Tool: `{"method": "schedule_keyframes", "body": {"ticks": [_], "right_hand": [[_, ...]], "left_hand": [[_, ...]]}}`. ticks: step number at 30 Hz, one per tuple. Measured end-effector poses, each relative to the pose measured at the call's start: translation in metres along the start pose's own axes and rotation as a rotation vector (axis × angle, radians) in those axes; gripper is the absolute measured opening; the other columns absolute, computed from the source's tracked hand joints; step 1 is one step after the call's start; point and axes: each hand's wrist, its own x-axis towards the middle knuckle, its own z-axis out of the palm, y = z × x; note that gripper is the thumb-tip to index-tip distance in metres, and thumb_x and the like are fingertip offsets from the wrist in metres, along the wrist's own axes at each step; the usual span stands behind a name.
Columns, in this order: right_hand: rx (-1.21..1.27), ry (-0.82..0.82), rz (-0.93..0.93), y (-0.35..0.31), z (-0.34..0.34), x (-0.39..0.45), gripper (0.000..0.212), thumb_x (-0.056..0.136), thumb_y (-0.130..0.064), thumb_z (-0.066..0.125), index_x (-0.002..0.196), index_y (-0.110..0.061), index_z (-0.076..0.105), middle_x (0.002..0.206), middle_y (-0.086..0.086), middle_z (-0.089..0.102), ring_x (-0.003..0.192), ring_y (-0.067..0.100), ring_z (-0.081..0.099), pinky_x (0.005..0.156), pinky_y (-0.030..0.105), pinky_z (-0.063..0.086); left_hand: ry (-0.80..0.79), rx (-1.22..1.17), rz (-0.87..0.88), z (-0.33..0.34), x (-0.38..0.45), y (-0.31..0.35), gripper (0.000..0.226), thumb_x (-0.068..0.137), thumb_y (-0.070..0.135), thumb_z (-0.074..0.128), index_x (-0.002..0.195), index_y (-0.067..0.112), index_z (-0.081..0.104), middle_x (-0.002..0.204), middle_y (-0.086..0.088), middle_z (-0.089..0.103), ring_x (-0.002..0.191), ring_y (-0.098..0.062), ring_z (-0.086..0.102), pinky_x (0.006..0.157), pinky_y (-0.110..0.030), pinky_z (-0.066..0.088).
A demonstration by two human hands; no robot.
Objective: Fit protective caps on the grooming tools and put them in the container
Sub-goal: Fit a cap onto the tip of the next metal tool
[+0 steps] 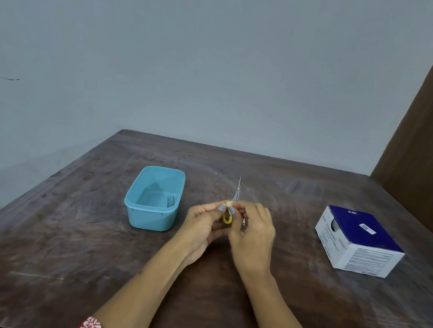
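Note:
Small scissors (236,195) with yellow handle loops and thin bare metal blades point away from me at the table's middle. My left hand (201,226) grips the yellow handles from the left. My right hand (252,236) pinches the scissors near the handles from the right, and a small metallic piece (244,221), perhaps a cap, shows at its fingers. A light blue plastic container (153,198) stands just left of my hands, with a small tool (170,200) lying inside against its right wall.
A blue and white cardboard box (359,240) sits on the right of the dark wooden table (56,237). A grey wall stands behind the table and a brown panel rises at the far right.

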Motion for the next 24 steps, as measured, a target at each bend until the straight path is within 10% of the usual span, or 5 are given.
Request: {"method": "schedule_keyframes", "body": {"ticks": [24], "right_hand": [[0.014, 0.002, -0.034, 0.0004, 0.0000, -0.0003, 0.013, 0.068, 0.002, 0.074, 0.076, -0.007, 0.069, 0.072, 0.003, 0.065, 0.069, 0.021, 0.059, 0.064, 0.023, 0.046]], "left_hand": [[0.087, 0.017, 0.088, -0.0032, 0.0025, -0.0018, 0.020, 0.093, 0.005, 0.049, 0.102, 0.005, 0.067, 0.081, -0.005, 0.074, 0.077, -0.016, 0.070, 0.068, -0.026, 0.057]]}}
